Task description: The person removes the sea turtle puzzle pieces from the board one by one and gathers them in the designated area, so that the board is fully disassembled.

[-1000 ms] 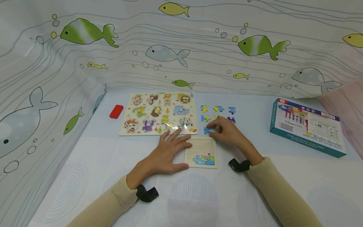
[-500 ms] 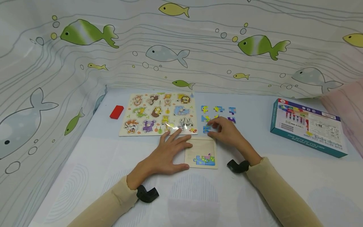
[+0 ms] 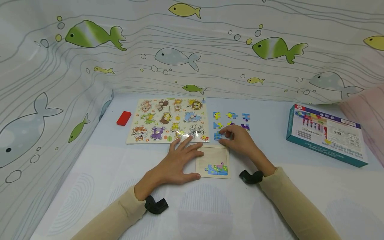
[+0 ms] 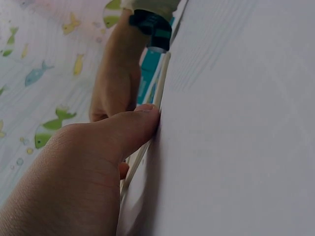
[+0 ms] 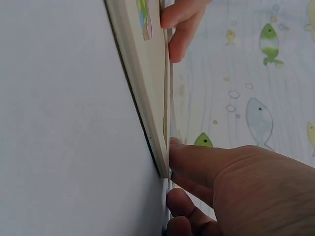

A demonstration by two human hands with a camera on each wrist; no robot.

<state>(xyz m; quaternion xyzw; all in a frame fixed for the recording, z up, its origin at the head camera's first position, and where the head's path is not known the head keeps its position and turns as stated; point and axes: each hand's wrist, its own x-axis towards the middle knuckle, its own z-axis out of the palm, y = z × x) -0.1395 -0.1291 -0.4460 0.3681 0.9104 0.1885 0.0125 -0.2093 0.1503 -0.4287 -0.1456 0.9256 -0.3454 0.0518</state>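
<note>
A shallow wooden puzzle tray [image 3: 211, 154] lies in front of me, with a few joined blue, green and pink pieces [image 3: 216, 169] in its lower right part. My left hand [image 3: 175, 165] is spread along the tray's left side, fingertips over its rim; in the left wrist view the thumb [image 4: 140, 123] lies against the tray's edge. Just beyond the tray's top right corner, my right hand [image 3: 237, 138] pinches a blue puzzle piece [image 3: 217, 136] between thumb and index finger. The fingers partly cover that piece. Several loose puzzle pieces [image 3: 231, 115] lie in rows behind this hand.
A wooden animal puzzle board [image 3: 168, 120] lies behind the left hand, its front edge near the tray. Left of it is a red block [image 3: 124, 118]. A teal-edged box [image 3: 327, 135] lies at the right. A fish-patterned sheet [image 3: 177, 78] rises behind the table.
My right hand has shifted slightly left, and the blue piece at its fingertips has slid left and a little away from me. The left hand and tray hold their place.
</note>
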